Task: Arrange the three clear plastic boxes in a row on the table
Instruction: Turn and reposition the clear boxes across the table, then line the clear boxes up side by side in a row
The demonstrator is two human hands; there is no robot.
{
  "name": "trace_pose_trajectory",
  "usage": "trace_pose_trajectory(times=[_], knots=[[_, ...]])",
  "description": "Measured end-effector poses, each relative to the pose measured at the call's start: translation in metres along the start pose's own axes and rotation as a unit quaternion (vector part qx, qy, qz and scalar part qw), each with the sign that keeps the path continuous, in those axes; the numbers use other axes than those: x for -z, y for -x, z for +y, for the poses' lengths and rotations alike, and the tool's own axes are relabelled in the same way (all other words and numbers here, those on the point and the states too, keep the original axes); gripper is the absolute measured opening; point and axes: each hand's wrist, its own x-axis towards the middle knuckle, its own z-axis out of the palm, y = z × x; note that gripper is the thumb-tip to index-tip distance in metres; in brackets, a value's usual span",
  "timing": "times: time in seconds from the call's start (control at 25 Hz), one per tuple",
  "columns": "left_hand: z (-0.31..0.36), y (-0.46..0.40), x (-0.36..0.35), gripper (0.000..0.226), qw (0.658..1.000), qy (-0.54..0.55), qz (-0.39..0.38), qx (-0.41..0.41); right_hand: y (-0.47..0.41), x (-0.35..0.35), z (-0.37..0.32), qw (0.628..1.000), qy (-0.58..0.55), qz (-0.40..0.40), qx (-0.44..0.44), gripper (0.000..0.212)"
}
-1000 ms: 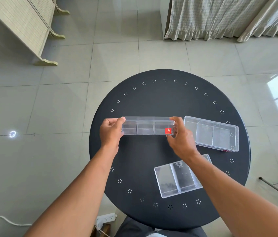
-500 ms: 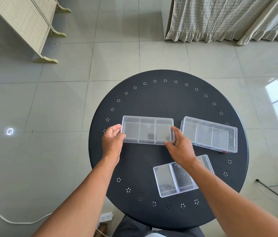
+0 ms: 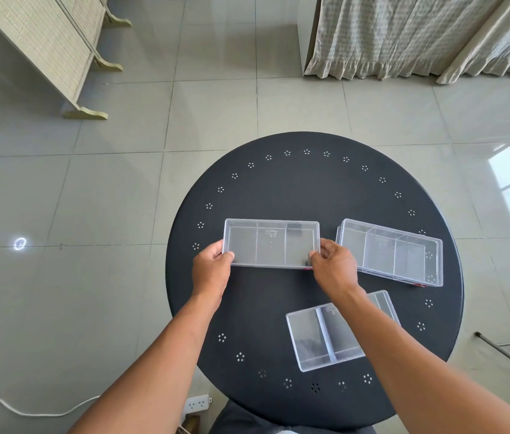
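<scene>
Your right forearm covers the middle of the near box [image 3: 313, 339] at about five o'clock on the round black table [image 3: 310, 189], so its far compartments are hard to read. Clear walls blur every box's edges. Your left hand [image 3: 211, 270] and right hand [image 3: 335, 269] pinch the short ends of the centre box [image 3: 271, 242], fingers closed on its near corners; whether it rests on the table or hangs just above, you cannot tell. The third box [image 3: 391, 252] lies just beside it at three o'clock, slightly angled, a narrow gap between them. The table's far half toward twelve o'clock is open; the third box reaches close to the rim.
</scene>
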Motion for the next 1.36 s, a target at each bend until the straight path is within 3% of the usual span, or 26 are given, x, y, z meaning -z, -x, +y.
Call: trace_pose_trajectory(times=[0.28, 0.56, 1.08, 1.24, 1.36], knots=[[0.067, -0.058, 0.006, 0.046, 0.999, -0.006, 0.029, -0.039, -0.053, -0.006, -0.068, 0.994, -0.106, 0.027, -0.002, 0.03], [0.092, -0.111, 0.006, 0.021, 0.997, -0.049, 0.043, -0.043, -0.088, -0.018, -0.101, 0.993, -0.101, 0.046, -0.032, 0.032], [0.08, -0.121, 0.006, 0.015, 0.996, -0.076, 0.04, -0.029, -0.101, -0.027, -0.104, 0.999, -0.031, 0.035, -0.016, 0.031], [0.082, -0.097, -0.001, 0.033, 0.968, -0.145, 0.183, -0.091, -0.09, -0.007, -0.102, 0.997, -0.042, 0.065, 0.012, 0.041], [0.078, -0.056, -0.029, 0.019, 0.967, -0.127, 0.151, -0.16, -0.067, 0.033, -0.087, 0.992, -0.07, 0.095, 0.043, 0.035]])
